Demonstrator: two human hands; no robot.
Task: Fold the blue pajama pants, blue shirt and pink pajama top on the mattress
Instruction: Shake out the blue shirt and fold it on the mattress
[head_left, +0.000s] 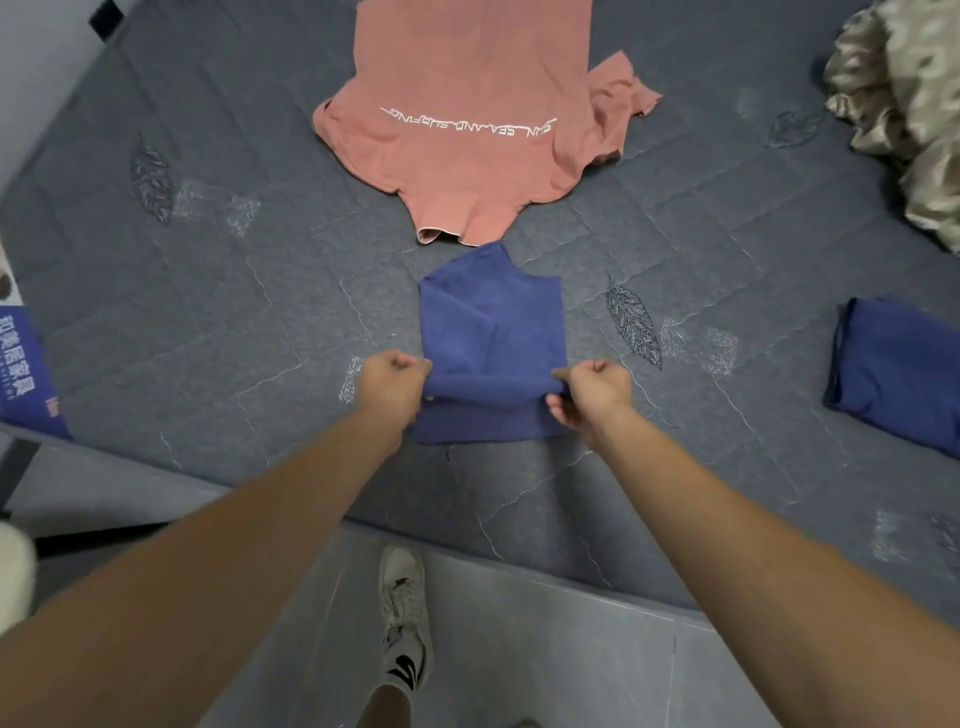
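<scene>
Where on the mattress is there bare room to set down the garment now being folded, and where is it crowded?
Free: the wide grey stretch left of the blue shirt, between the left hand and the mattress edge; also the strip between the right hand and the folded blue pants. Crowded: straight ahead, where the pink top nearly meets the shirt, and the far right corner with the beige bedding.

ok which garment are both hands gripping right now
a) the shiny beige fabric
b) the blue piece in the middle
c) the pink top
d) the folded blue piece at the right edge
b: the left hand and right hand pinch opposite ends of a fold in the middle blue garment.
</scene>
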